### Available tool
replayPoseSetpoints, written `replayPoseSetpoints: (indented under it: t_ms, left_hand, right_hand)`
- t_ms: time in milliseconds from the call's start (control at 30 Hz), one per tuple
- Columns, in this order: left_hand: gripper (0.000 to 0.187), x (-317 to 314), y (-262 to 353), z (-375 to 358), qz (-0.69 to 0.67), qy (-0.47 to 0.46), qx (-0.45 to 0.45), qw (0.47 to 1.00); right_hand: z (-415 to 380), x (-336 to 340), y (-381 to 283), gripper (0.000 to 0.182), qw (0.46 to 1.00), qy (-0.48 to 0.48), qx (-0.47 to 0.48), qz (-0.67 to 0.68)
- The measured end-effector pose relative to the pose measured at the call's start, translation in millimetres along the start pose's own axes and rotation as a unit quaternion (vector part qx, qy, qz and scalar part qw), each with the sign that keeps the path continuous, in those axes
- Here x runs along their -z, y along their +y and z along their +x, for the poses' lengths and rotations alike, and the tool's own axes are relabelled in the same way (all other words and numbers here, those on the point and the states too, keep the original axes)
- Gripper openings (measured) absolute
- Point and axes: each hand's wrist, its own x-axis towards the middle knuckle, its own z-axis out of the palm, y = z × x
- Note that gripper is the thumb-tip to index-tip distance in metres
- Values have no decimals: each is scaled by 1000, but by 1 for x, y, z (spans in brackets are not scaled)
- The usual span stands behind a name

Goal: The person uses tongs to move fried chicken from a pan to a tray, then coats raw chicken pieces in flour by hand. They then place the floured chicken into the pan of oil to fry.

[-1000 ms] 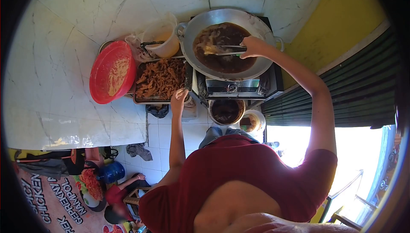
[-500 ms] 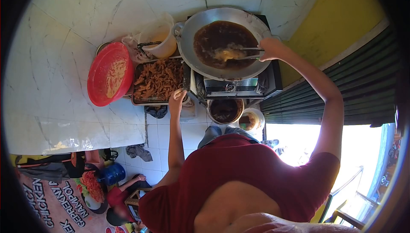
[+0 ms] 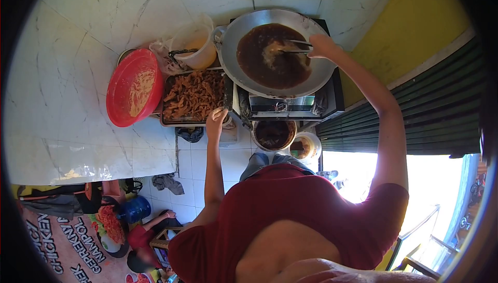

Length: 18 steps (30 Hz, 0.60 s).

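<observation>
Working pale food [image 3: 273,53] through dark liquid [image 3: 259,68] in the upper-centre pan [image 3: 228,55], the right hand [image 3: 322,46] closes around tongs [image 3: 296,51]; the left hand [image 3: 216,118] curls near the tray [image 3: 187,124], hold unclear. Lifting would call for a steady pinch.

The wok [image 3: 233,73] is dull grey metal, smooth-walled; the red basin [image 3: 118,96] is glossy plastic, the bucket [image 3: 206,56] translucent plastic. Pale wall tiles [image 3: 78,86] look smooth and shiny, the fried pieces [image 3: 193,94] rough and matt.
</observation>
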Motion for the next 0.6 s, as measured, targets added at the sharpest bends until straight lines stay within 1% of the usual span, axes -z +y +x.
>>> replayPoseSetpoints:
  t_ms: [200,400,500,600]
  left_hand:
    - [53,-1,0,0,-14,-2,-9,1000]
    - [53,-1,4,-2,-23,0,-4,1000]
    - [54,-1,6,-3,-23,1,1,1000]
    - [54,-1,0,-1,-31,2,-4,999]
  right_hand:
    - [25,-3,-33,41,999,-18,-13,26]
    - [17,7,-60,38,997,14,72,29]
    - [0,17,-67,37,995,-7,95,38]
    - [-21,30,-71,33,994,-46,84,46]
